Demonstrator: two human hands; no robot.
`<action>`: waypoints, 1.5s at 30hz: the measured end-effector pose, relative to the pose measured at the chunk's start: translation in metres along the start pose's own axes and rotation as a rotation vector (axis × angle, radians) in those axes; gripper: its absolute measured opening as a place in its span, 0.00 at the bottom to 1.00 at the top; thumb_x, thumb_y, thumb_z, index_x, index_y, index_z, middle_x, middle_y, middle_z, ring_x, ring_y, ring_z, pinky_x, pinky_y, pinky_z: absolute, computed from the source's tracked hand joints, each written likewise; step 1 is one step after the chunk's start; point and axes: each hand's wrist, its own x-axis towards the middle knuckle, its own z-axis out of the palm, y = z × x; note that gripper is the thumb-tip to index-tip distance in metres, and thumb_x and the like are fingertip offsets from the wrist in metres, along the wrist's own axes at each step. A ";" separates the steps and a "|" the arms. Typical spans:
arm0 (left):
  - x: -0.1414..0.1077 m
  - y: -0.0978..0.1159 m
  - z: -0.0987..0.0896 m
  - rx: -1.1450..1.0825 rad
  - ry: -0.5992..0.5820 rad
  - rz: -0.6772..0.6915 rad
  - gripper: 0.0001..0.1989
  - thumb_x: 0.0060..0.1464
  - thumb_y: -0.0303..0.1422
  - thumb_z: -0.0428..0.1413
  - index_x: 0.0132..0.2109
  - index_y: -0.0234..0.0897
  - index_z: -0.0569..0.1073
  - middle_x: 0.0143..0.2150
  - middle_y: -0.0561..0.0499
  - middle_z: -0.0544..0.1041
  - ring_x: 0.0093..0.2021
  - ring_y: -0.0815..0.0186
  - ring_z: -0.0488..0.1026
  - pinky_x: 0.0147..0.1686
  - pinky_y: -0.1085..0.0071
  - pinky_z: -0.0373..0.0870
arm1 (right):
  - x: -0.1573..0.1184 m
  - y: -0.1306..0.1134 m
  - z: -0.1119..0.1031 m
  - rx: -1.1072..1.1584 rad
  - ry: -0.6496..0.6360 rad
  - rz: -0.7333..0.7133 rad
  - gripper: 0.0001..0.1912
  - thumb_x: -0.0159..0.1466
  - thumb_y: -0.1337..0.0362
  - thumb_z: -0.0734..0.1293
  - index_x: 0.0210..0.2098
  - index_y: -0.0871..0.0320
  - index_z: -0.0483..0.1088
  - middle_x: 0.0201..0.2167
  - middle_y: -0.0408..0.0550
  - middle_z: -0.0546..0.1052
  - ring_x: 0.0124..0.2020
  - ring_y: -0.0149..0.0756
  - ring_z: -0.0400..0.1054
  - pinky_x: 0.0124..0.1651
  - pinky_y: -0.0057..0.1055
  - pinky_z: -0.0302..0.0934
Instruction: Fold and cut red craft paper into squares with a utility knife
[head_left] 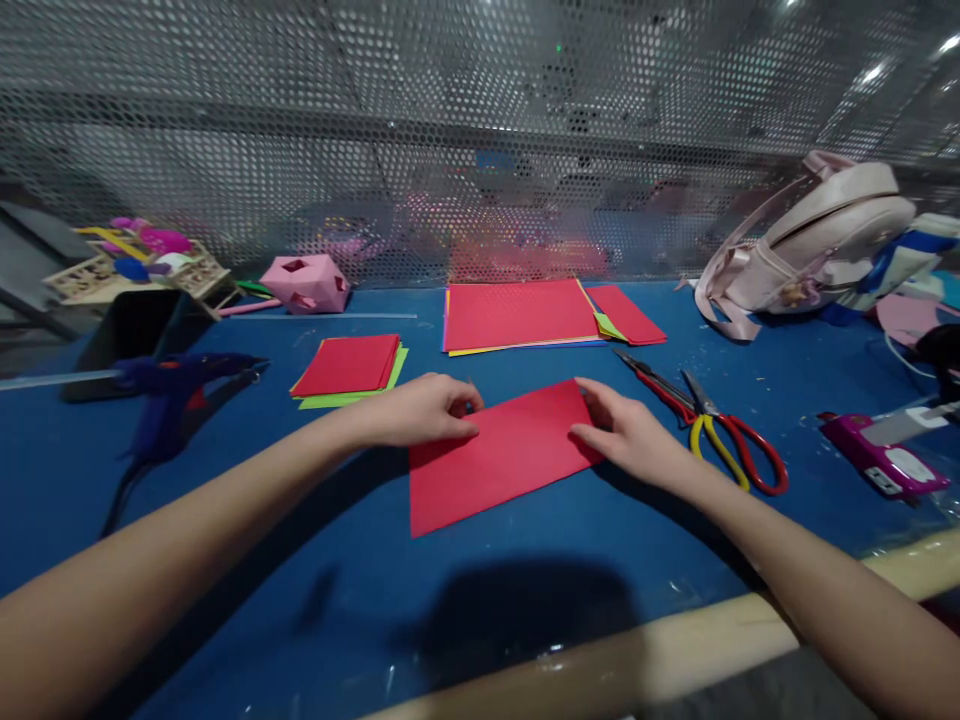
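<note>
A red sheet of paper (pixel 495 455) lies tilted in front of me over the blue tabletop. Its upper left edge is pinched by my left hand (pixel 424 408), with the thumb on top and the other fingers partly hidden behind it. My right hand (pixel 626 430) grips the sheet's right end between thumb and fingers. Left of it sits a stack of red and green paper squares (pixel 349 365). Behind it are larger coloured sheets with red on top (pixel 517 315) and a narrower red piece (pixel 628 315).
Red- and yellow-handled scissors (pixel 739 450) lie to the right, near a purple tool (pixel 885 460). A blue glue gun (pixel 161 395) stands left by a dark bin (pixel 139 330). Farther back are a pink paper shape (pixel 307 283), a pale backpack (pixel 825 235) and a perforated metal screen (pixel 420 130).
</note>
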 end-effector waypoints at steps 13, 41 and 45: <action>-0.014 -0.026 0.011 -0.181 0.074 -0.064 0.14 0.46 0.45 0.52 0.28 0.37 0.66 0.26 0.54 0.68 0.28 0.67 0.63 0.28 0.73 0.59 | 0.000 0.068 -0.067 -0.885 -0.022 0.242 0.12 0.63 0.69 0.59 0.43 0.62 0.72 0.38 0.59 0.76 0.39 0.46 0.70 0.41 0.35 0.60; -0.046 0.006 0.064 0.268 0.260 0.463 0.18 0.63 0.37 0.48 0.58 0.41 0.70 0.64 0.41 0.66 0.64 0.52 0.61 0.62 0.51 0.60 | -0.105 0.021 -0.042 -0.402 0.048 0.020 0.16 0.68 0.62 0.58 0.52 0.53 0.71 0.46 0.55 0.76 0.48 0.45 0.70 0.50 0.45 0.67; -0.051 0.005 0.089 0.433 0.253 0.674 0.20 0.63 0.27 0.47 0.60 0.42 0.67 0.64 0.40 0.67 0.65 0.48 0.61 0.61 0.42 0.57 | -0.107 0.022 -0.037 -0.425 0.048 -0.006 0.17 0.68 0.63 0.58 0.53 0.53 0.71 0.47 0.55 0.76 0.47 0.46 0.70 0.49 0.45 0.66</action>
